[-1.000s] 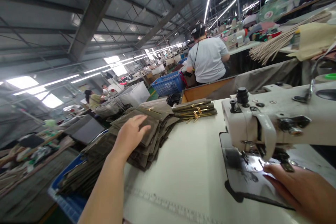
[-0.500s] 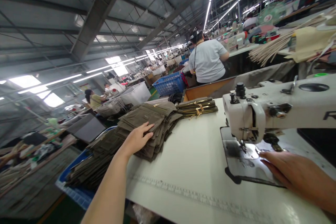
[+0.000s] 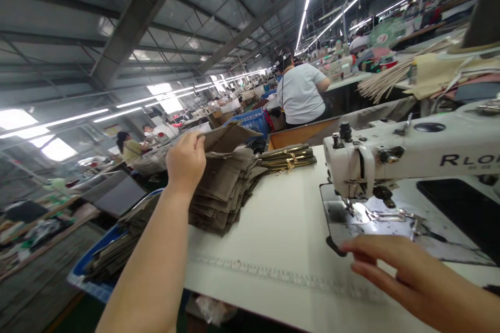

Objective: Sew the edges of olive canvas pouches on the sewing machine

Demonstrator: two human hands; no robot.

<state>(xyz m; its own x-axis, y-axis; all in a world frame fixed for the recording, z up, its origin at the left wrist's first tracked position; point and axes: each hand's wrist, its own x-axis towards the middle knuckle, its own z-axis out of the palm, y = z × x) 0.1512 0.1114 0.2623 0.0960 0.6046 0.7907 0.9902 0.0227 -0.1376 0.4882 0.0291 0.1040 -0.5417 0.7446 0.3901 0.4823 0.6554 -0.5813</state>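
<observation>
The left hand point(image 3: 186, 162) and right hand point(image 3: 402, 270) are bare, forearms point(image 3: 148, 255) bare too.

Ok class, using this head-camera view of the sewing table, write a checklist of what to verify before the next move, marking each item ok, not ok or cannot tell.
1. Left hand holds a fabric piece raised off the stack: ok.
2. Fabric stack squared up: not ok, edges uneven.
3. Right hand free, nothing held: ok.
4. Brass-coloured metal frames on the table beside the stack: ok.
5. Sewing machine needle threaded: cannot tell, too small to see.
</observation>
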